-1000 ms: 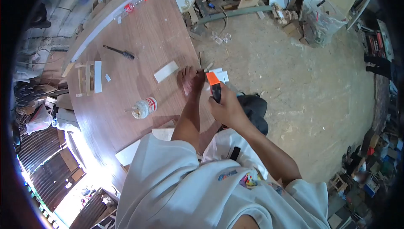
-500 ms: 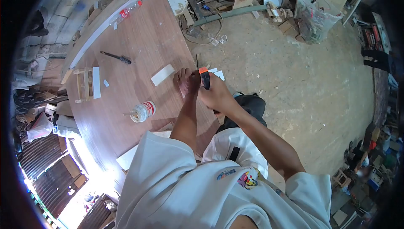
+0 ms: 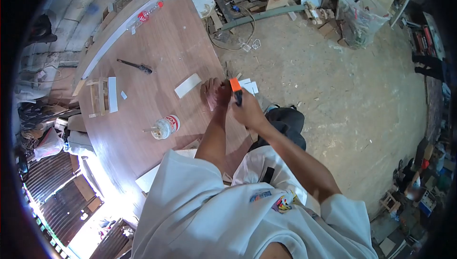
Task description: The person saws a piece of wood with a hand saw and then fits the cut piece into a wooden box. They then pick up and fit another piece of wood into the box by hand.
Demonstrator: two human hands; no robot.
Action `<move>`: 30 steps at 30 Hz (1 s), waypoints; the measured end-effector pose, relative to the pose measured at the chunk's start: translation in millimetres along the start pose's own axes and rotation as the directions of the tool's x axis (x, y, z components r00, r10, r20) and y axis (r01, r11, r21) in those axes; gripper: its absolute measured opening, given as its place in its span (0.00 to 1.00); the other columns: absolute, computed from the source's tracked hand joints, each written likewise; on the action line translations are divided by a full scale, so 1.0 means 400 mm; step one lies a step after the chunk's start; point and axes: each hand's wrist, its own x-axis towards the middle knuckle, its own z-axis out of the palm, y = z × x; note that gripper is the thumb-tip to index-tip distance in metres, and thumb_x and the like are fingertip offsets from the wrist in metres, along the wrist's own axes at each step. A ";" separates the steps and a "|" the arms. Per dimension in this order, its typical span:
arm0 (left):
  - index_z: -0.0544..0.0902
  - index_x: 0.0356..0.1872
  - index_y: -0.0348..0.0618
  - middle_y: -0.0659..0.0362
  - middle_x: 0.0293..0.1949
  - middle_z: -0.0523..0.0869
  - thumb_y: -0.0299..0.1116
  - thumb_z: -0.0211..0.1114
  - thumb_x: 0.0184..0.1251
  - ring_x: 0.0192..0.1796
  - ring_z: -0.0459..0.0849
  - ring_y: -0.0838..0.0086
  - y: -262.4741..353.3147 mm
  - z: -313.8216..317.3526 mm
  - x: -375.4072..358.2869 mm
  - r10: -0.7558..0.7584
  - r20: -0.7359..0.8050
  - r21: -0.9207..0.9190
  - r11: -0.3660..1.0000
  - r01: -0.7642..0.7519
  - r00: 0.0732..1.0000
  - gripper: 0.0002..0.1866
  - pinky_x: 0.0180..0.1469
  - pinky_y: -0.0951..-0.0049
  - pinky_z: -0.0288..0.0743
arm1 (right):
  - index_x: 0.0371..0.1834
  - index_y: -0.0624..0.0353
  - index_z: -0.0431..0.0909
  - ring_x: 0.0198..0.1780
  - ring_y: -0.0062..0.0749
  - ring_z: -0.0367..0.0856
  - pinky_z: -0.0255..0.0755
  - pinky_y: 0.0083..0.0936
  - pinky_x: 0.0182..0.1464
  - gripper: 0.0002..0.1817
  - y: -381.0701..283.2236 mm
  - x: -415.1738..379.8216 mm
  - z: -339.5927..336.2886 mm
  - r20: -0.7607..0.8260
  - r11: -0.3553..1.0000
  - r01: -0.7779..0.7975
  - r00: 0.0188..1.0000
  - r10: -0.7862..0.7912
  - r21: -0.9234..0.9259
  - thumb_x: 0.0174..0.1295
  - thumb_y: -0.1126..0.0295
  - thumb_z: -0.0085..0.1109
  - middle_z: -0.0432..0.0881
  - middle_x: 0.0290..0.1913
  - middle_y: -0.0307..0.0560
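Note:
My right hand (image 3: 248, 112) is closed around an orange-and-black tool (image 3: 235, 86), with its orange end pointing up and away from me. Its exact kind is not clear. Beside it, my left hand (image 3: 217, 92) rests at the table's edge, fingers bent and pressing down. What lies beneath them is mostly hidden, with only a pinkish sliver showing. A white rectangular piece (image 3: 187, 86) lies just left of that hand. Beyond the tool, several small white pieces (image 3: 249, 86) show past the table edge.
The wooden table (image 3: 157, 83) bears a jar with a stick in it (image 3: 166, 127), a dark slim tool (image 3: 135, 66), a small wooden frame (image 3: 98, 97), a white strip (image 3: 112, 94) and a plastic bottle (image 3: 144, 15). On the floor stands a plastic bag (image 3: 364, 21).
The orange end of the tool in my right hand has tilted and shows a broader face. My left hand keeps its place on the table. The whole view has shifted slightly.

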 end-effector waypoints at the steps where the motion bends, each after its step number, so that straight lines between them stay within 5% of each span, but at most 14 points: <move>1: 0.77 0.23 0.44 0.55 0.31 0.80 0.35 0.60 0.51 0.44 0.78 0.62 -0.009 0.016 0.002 0.019 -0.020 -0.025 0.999 -0.019 1.000 0.07 0.57 0.62 0.65 | 0.35 0.66 0.69 0.25 0.34 0.72 0.69 0.35 0.31 0.08 -0.062 -0.040 -0.041 -0.006 0.999 0.002 1.000 -0.002 0.045 0.52 0.75 0.53 0.70 0.22 0.55; 3: 0.78 0.27 0.42 0.54 0.35 0.81 0.37 0.59 0.52 0.48 0.77 0.61 0.017 -0.049 -0.022 -0.029 0.113 -0.058 0.998 0.036 0.993 0.09 0.60 0.61 0.63 | 0.35 0.66 0.69 0.25 0.33 0.71 0.68 0.34 0.30 0.08 -0.166 -0.168 -0.105 0.005 0.994 -0.046 0.999 0.045 0.095 0.53 0.75 0.53 0.70 0.22 0.54; 5: 0.78 0.28 0.43 0.54 0.35 0.81 0.38 0.59 0.52 0.48 0.77 0.60 0.059 -0.082 0.024 -0.034 0.069 -0.035 0.999 0.037 0.997 0.09 0.60 0.61 0.63 | 0.43 0.69 0.69 0.30 0.61 0.77 0.71 0.42 0.35 0.15 -0.208 -0.184 -0.154 0.116 0.977 -0.141 0.986 0.123 0.162 0.52 0.77 0.53 0.76 0.26 0.64; 6: 0.78 0.29 0.43 0.54 0.35 0.80 0.38 0.59 0.52 0.47 0.77 0.60 0.059 -0.102 -0.002 -0.043 0.078 0.004 0.999 0.043 0.996 0.10 0.60 0.60 0.63 | 0.43 0.69 0.69 0.30 0.61 0.77 0.71 0.42 0.35 0.15 -0.182 -0.190 -0.145 0.115 0.975 -0.146 0.985 0.128 0.167 0.52 0.77 0.53 0.76 0.26 0.64; 8: 0.78 0.30 0.44 0.54 0.36 0.79 0.39 0.59 0.53 0.46 0.76 0.61 0.038 -0.053 -0.005 -0.011 -0.023 0.090 0.996 0.013 1.000 0.10 0.58 0.61 0.64 | 0.39 0.66 0.71 0.25 0.28 0.69 0.67 0.30 0.29 0.10 -0.076 -0.155 -0.100 0.044 0.979 -0.159 0.987 0.155 0.127 0.53 0.77 0.53 0.71 0.24 0.47; 11: 0.78 0.28 0.45 0.56 0.34 0.79 0.38 0.59 0.52 0.45 0.77 0.64 0.017 -0.031 -0.016 -0.045 0.115 0.032 0.999 0.042 0.992 0.08 0.56 0.63 0.65 | 0.39 0.66 0.70 0.25 0.34 0.73 0.68 0.31 0.30 0.10 -0.017 -0.063 0.005 -0.006 0.984 -0.102 0.995 0.104 0.145 0.53 0.77 0.53 0.73 0.25 0.51; 15: 0.78 0.27 0.46 0.56 0.34 0.79 0.37 0.58 0.51 0.44 0.77 0.63 -0.021 0.003 -0.042 0.066 -0.033 0.009 0.998 -0.066 0.997 0.07 0.54 0.63 0.67 | 0.39 0.67 0.70 0.28 0.40 0.76 0.69 0.34 0.32 0.11 0.074 -0.004 0.047 -0.068 0.998 -0.022 0.997 0.027 0.064 0.53 0.77 0.52 0.75 0.26 0.55; 17: 0.79 0.27 0.46 0.57 0.35 0.79 0.38 0.58 0.51 0.45 0.76 0.63 0.014 -0.026 -0.017 -0.042 0.077 0.054 0.998 0.038 0.996 0.08 0.54 0.64 0.67 | 0.39 0.67 0.70 0.28 0.39 0.76 0.69 0.34 0.33 0.11 -0.032 -0.050 -0.030 -0.022 0.997 -0.051 0.998 0.053 0.064 0.53 0.76 0.52 0.74 0.26 0.55; 22: 0.78 0.25 0.47 0.57 0.34 0.80 0.39 0.59 0.51 0.45 0.77 0.64 0.035 -0.042 0.000 -0.073 0.061 0.077 0.995 0.068 0.995 0.08 0.54 0.65 0.67 | 0.37 0.67 0.70 0.28 0.34 0.75 0.69 0.34 0.33 0.09 -0.145 -0.186 -0.118 0.018 0.982 -0.075 0.997 0.073 0.174 0.53 0.76 0.53 0.73 0.24 0.54; 24: 0.78 0.24 0.47 0.57 0.34 0.80 0.39 0.59 0.51 0.45 0.77 0.64 0.026 -0.037 -0.026 -0.075 0.074 0.128 0.990 0.065 0.994 0.08 0.54 0.64 0.67 | 0.44 0.67 0.71 0.36 0.64 0.79 0.72 0.43 0.38 0.15 -0.063 -0.145 -0.088 0.005 0.990 -0.132 0.991 0.132 0.056 0.53 0.75 0.54 0.77 0.30 0.68; 25: 0.78 0.23 0.46 0.57 0.33 0.80 0.38 0.59 0.50 0.44 0.77 0.64 0.020 -0.028 -0.033 -0.048 0.045 0.097 0.994 0.043 0.998 0.07 0.53 0.64 0.67 | 0.36 0.67 0.71 0.27 0.32 0.72 0.68 0.34 0.32 0.09 -0.052 -0.109 -0.067 0.004 0.977 -0.148 0.989 0.150 0.156 0.51 0.77 0.53 0.72 0.24 0.52; 30: 0.77 0.22 0.45 0.56 0.30 0.79 0.34 0.59 0.47 0.40 0.78 0.61 -0.001 -0.032 -0.030 0.017 0.046 -0.028 0.999 -0.016 0.999 0.05 0.50 0.63 0.68 | 0.35 0.65 0.71 0.26 0.37 0.75 0.68 0.36 0.29 0.08 0.021 0.031 0.049 -0.052 0.986 -0.110 0.992 0.117 0.124 0.50 0.77 0.52 0.72 0.22 0.52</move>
